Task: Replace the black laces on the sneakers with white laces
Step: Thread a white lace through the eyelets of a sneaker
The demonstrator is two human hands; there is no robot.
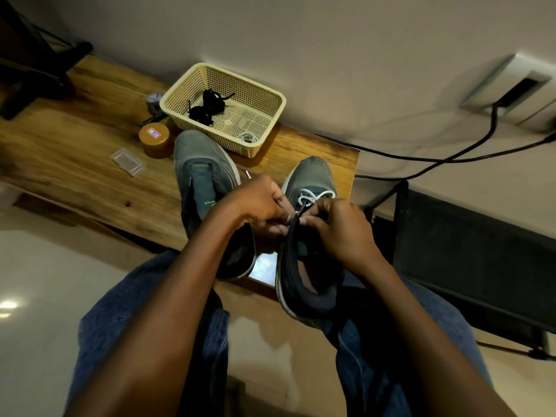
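Two grey sneakers stand on the wooden table (75, 164). The left sneaker (201, 176) has no lace in its eyelets. The right sneaker (310, 179) carries a white lace (314, 196) crossed through its front eyelets. My left hand (258, 203) and my right hand (337, 227) meet over the right sneaker's tongue, fingers curled, pinching the white lace at the eyelets. A white lace tip (248, 175) sticks out above my left hand. Black laces (207, 108) lie bundled in the cream basket (270, 115), with another white lace (248, 137) in its front corner.
A round brown tin (155, 139) and a small transparent plastic case (126, 161) lie left of the left sneaker. Black cables (436, 159) run along the wall to a socket. A black stand (469, 251) is at the right. My blue-jeaned knees are below the table edge.
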